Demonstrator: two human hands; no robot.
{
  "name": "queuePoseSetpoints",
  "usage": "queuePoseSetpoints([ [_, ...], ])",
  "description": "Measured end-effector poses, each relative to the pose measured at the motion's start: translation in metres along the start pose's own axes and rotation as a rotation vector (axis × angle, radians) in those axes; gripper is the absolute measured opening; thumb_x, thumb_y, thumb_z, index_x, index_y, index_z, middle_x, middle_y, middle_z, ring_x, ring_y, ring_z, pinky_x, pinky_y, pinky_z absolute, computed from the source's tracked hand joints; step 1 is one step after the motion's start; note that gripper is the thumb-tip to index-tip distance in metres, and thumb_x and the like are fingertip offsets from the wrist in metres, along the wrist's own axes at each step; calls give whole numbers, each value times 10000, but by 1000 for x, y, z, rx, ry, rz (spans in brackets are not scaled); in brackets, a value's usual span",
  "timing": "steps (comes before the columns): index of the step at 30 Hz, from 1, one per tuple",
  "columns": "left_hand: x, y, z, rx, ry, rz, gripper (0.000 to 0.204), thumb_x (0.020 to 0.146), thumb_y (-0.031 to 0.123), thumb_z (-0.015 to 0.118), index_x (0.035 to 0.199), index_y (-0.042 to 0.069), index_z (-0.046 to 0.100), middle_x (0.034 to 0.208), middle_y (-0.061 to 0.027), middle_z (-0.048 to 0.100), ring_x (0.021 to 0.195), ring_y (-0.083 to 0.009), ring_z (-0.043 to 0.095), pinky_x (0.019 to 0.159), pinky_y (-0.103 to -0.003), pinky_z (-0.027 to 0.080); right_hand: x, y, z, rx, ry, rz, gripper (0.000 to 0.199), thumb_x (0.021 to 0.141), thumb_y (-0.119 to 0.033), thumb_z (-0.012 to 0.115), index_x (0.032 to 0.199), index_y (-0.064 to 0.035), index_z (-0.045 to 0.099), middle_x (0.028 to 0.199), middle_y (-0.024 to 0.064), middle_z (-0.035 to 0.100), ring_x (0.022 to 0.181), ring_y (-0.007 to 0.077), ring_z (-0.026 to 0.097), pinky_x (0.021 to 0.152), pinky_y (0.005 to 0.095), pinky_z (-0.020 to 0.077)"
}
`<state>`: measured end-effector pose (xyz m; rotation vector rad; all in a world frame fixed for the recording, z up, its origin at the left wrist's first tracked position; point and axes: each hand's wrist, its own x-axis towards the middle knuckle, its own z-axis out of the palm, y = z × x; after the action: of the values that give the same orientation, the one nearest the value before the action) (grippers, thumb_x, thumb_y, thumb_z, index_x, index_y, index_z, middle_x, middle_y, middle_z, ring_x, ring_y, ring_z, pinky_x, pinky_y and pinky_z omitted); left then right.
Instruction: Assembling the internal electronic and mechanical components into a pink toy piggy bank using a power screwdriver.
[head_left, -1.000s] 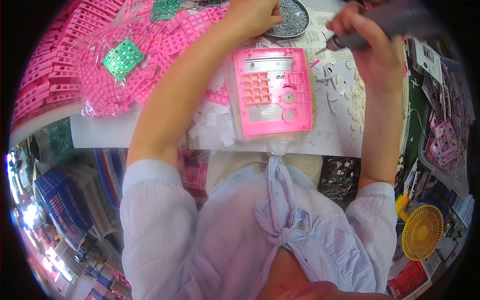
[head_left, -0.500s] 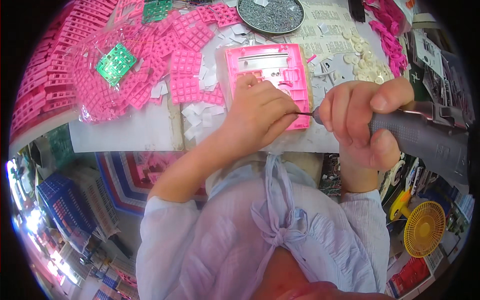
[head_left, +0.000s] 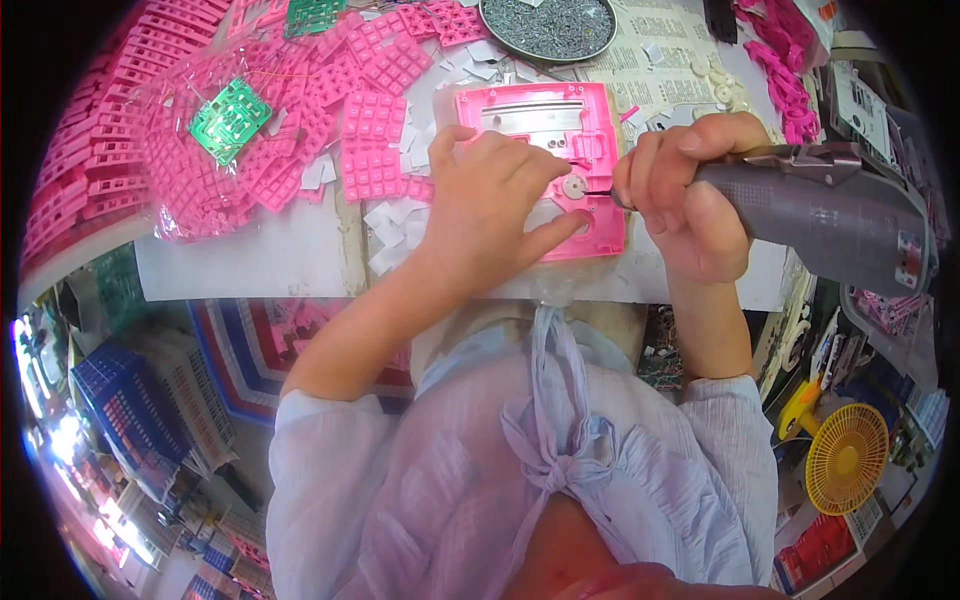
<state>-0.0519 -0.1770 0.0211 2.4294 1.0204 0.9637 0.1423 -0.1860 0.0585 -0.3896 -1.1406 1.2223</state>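
Here's the driver, grey and bulky, lying across the right half of the bench with its nose to the person's left. Its long axis runs nearly sideways, the back end slanting off right and a touch nearer the body. The bit points straight in over the pink case, right beside a pale disc. The case sits in front of the chest, hollow side up, nearly square to the body.

Right hand is wrapped round the driver's front end, fingers curled, forearm coming up steeply from below. Left hand lies back-up across the case's left side, fingers spread, thumb and forefinger parted either side of the disc, grasping nothing that shows; how hard it presses, I cannot tell.

Much of the case's left side is under that left hand. Whether the bit has met a screw is too small to call. The driver's back end runs into the dim edge, and the dish of screws is cut by the top of the view.
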Motion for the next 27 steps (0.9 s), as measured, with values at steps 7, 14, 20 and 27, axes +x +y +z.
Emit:
queuePoseSetpoints([
  [7, 0, -4, 14, -56, 3, 96, 239, 732, 147, 821, 923, 152, 676, 829, 33, 653, 844, -186, 615, 941, -429, 311, 5, -8, 10, -10, 1, 15, 325, 900, -127, 657, 1141, 13, 490, 667, 64, 537, 561, 124, 480, 572, 328, 487],
  [14, -1, -2, 15, -88, 17, 45, 195, 737, 60, 767, 879, 142, 661, 810, 26, 642, 805, -187, 606, 905, -422, 325, 10, -24, 10, -29, -69, -20, 344, 933, -198, 657, 1187, -34, 492, 638, 22, 486, 544, 115, 434, 555, 319, 441],
  [20, -7, 3, 4, -210, -20, 38, 158, 789, 52, 761, 879, 123, 653, 845, 13, 655, 803, -193, 605, 898, -402, 339, 14, -36, 2, -56, -228, 13, 355, 993, -271, 576, 1295, -109, 482, 648, -37, 493, 569, 105, 454, 607, 315, 433],
  [27, -9, 10, 1, -353, -21, -1, 202, 777, 20, 768, 931, 116, 679, 897, 1, 681, 813, -201, 606, 854, -379, 363, 10, -43, 13, -43, -219, -9, 340, 980, -291, 624, 1249, -131, 490, 636, -57, 508, 525, 91, 457, 530, 273, 408],
])
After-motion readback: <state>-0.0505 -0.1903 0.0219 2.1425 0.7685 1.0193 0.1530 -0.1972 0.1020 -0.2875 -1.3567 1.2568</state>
